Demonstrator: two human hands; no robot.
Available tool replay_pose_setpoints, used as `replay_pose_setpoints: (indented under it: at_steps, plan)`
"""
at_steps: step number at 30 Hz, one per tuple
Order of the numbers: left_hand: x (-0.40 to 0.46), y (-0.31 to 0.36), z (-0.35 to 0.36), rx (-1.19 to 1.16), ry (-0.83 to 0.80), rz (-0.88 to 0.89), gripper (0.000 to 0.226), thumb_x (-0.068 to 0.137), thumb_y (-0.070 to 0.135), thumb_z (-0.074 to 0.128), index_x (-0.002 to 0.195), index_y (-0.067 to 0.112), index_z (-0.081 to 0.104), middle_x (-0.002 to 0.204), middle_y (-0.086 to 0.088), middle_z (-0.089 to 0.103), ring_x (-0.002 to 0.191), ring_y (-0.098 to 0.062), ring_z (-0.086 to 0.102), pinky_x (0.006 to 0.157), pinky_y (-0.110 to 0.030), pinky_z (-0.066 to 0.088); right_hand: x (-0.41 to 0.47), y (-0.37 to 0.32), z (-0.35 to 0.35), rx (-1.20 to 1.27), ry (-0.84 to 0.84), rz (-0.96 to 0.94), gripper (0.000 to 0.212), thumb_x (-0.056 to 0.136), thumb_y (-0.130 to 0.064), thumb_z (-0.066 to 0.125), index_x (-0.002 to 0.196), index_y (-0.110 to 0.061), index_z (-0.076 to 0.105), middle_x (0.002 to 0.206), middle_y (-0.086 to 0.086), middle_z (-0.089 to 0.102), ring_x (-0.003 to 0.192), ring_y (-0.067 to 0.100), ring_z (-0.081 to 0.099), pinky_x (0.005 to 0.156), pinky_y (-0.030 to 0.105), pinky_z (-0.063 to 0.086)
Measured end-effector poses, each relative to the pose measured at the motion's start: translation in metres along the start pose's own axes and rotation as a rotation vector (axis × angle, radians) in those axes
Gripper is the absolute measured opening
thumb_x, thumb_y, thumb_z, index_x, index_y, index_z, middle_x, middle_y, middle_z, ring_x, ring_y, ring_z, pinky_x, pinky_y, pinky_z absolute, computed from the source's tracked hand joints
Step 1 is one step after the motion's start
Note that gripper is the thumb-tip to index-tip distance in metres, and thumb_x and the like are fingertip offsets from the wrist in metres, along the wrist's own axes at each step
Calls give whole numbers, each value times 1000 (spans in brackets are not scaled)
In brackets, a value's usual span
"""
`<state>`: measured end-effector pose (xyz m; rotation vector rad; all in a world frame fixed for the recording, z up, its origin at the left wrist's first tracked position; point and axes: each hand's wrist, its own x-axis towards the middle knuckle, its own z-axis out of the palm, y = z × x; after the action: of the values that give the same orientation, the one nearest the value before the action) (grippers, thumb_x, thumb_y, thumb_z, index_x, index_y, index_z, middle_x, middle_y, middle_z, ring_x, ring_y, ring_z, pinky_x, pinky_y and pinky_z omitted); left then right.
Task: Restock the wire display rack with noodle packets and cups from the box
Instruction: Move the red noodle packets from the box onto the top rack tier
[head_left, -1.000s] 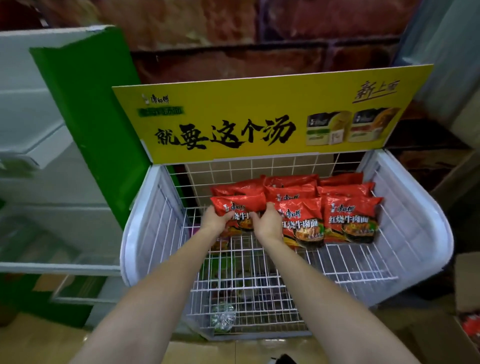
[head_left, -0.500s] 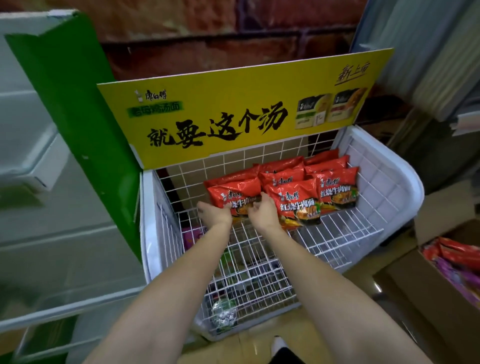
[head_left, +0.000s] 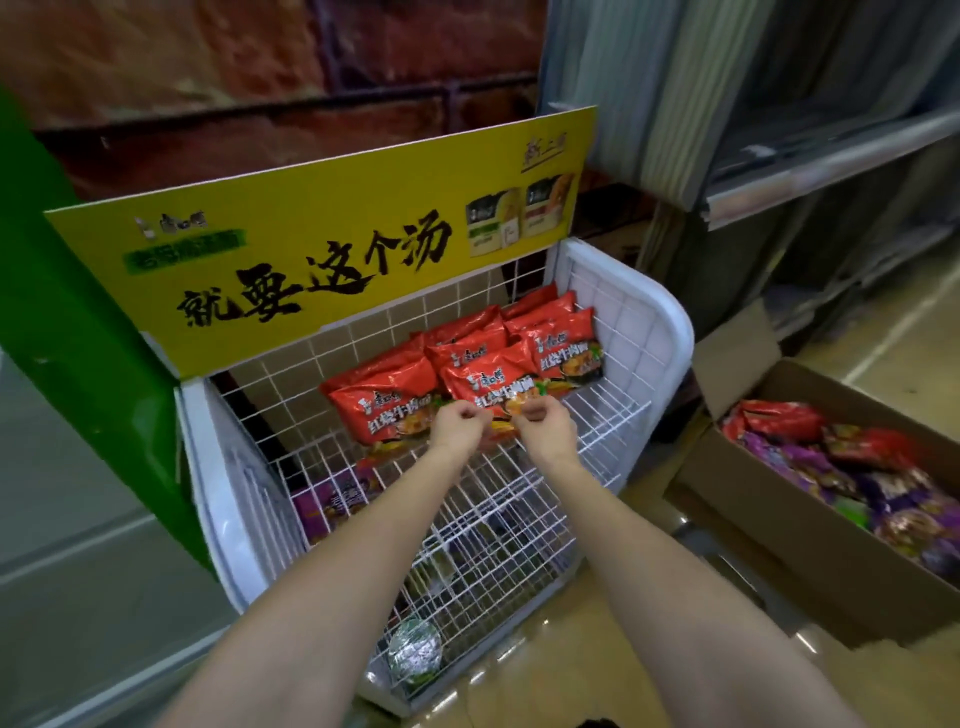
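The white wire display rack (head_left: 670, 332) stands under a yellow sign, with several red noodle packets (head_left: 566, 348) laid in rows at the back of its top shelf. My left hand (head_left: 460, 426) and my right hand (head_left: 548, 426) are close together at the lower edge of the front middle red packet (head_left: 488, 382). Their curled fingers pinch that edge. Another red packet (head_left: 384, 400) lies just left of it. The open cardboard box (head_left: 769, 499) on the floor to the right holds several red and purple packets.
Purple packets (head_left: 337, 499) and a foil-lidded noodle cup (head_left: 415, 649) lie on lower rack levels. A green panel (head_left: 78, 338) stands at the left, and grey shop shelving (head_left: 831, 156) rises behind the box. The front of the top wire shelf is bare.
My view has swung right, bringing the box into sight. Both hands have left the left red packet and shifted right to the front middle packet's lower edge.
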<state>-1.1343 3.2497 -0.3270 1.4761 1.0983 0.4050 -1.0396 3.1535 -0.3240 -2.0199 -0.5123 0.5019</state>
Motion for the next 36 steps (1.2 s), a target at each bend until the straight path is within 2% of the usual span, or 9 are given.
replay_pose_setpoints:
  at_steps: [4,6,10,15,20,24,27,31,36]
  plan:
    - [-5,24,53,43,-100,62,17,98,19,64,82,11,65,76,-11,73,65,-22,65,54,-24,50,11,24,-48,72,102,39,7,90,-12,68,95,-15,64,93,0,68,90,20,64,80,31,49]
    - [-5,35,81,77,-137,91,21,98,16,62,78,12,65,72,-10,71,63,-22,65,57,-27,51,17,38,-76,99,146,50,5,89,-12,68,91,-16,65,90,1,69,90,22,66,81,32,51]
    - [-14,61,157,180,-238,170,23,96,7,60,73,10,61,62,-5,66,51,-13,59,50,-23,48,27,75,-144,131,265,101,2,88,-15,69,89,-16,69,89,2,71,88,19,65,82,31,50]
    - [-21,83,257,252,-362,171,21,99,9,56,78,8,58,66,-11,64,54,-19,56,41,-17,40,40,118,-215,202,365,193,8,85,-18,73,80,-23,68,82,0,72,86,21,68,78,30,50]
    - [-31,92,344,284,-434,176,23,98,12,59,75,12,59,66,-11,67,55,-19,57,47,-22,42,51,171,-286,192,378,266,5,88,-21,72,88,-20,68,89,-1,69,88,19,63,82,31,49]
    - [-32,85,399,337,-481,167,22,94,19,62,72,16,64,72,-8,74,69,-23,64,67,-34,51,57,221,-326,211,436,365,14,87,-21,73,80,-24,62,83,-2,67,86,23,66,75,28,46]
    - [-35,81,424,359,-509,149,19,94,18,63,76,14,66,74,-9,75,67,-19,63,72,-36,52,61,246,-344,232,462,430,18,85,-24,76,76,-24,60,83,-1,69,87,26,69,83,38,55]
    - [-31,79,451,416,-549,143,17,95,16,62,81,9,67,75,-8,74,68,-19,62,76,-36,55,72,266,-359,256,483,489,15,87,-25,75,79,-23,63,86,1,72,88,25,70,87,39,56]
    - [-17,84,489,419,-626,100,14,97,14,60,84,9,62,71,-9,66,56,-18,55,49,-24,43,92,282,-365,284,482,548,10,87,-23,75,83,-21,66,88,3,73,88,25,70,89,45,56]
